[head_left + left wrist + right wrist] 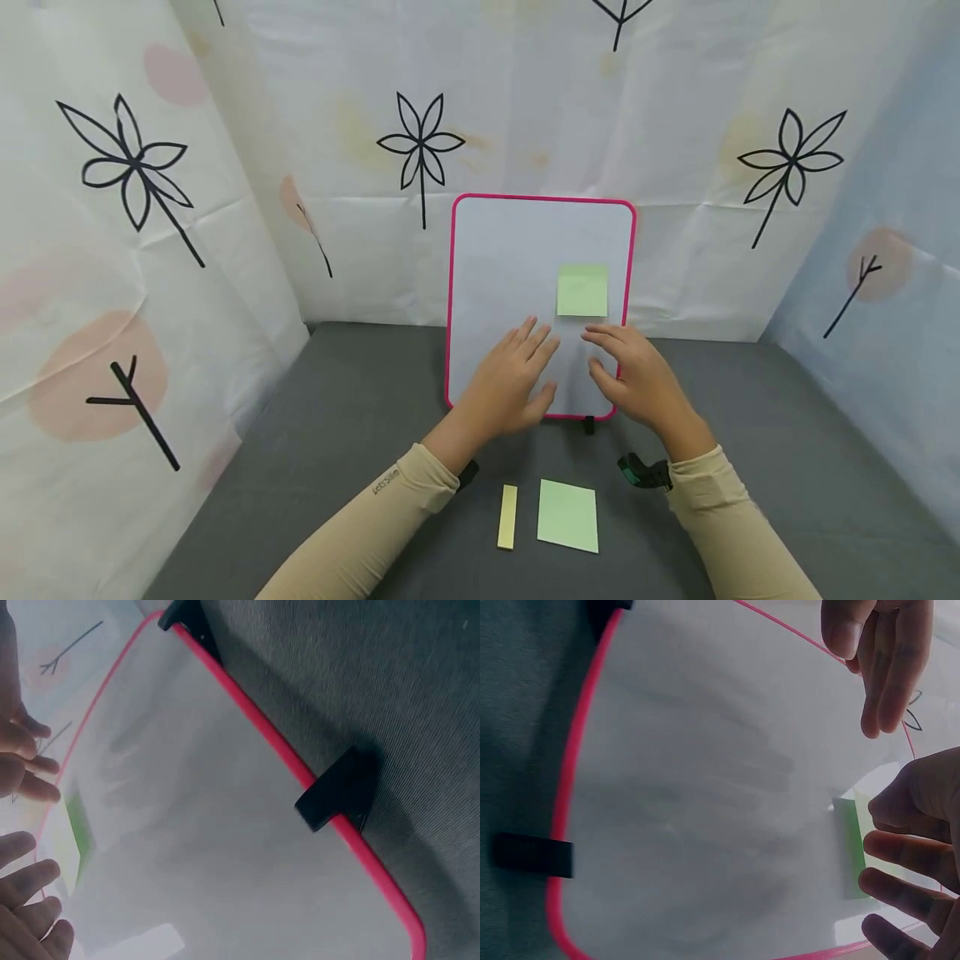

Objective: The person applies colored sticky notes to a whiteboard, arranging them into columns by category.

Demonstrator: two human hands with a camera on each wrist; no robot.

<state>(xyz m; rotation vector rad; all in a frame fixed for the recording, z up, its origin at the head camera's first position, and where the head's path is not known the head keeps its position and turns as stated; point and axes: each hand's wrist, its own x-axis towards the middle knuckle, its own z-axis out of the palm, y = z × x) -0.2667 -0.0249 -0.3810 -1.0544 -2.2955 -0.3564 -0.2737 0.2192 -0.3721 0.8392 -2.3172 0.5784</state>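
Note:
A whiteboard (510,250) with a pink frame stands upright on black feet (345,787). One pale green sticky note (582,291) clings to its right half, its lower edge lifted off the surface in the right wrist view. My left hand (513,379) hovers before the board's lower middle, fingers spread and holding nothing. Just below the note, my right hand (633,375) is held in front of the board's right edge with fingers extended, also holding nothing. Nearer me on the table lie a green sticky note pad (567,516) and a narrow yellow strip (507,517).
The dark grey table (360,400) runs back to a white cloth backdrop (337,83) printed with black flowers. Cloth walls also stand at left and right. Black wrist straps (645,472) sit at both sleeve cuffs.

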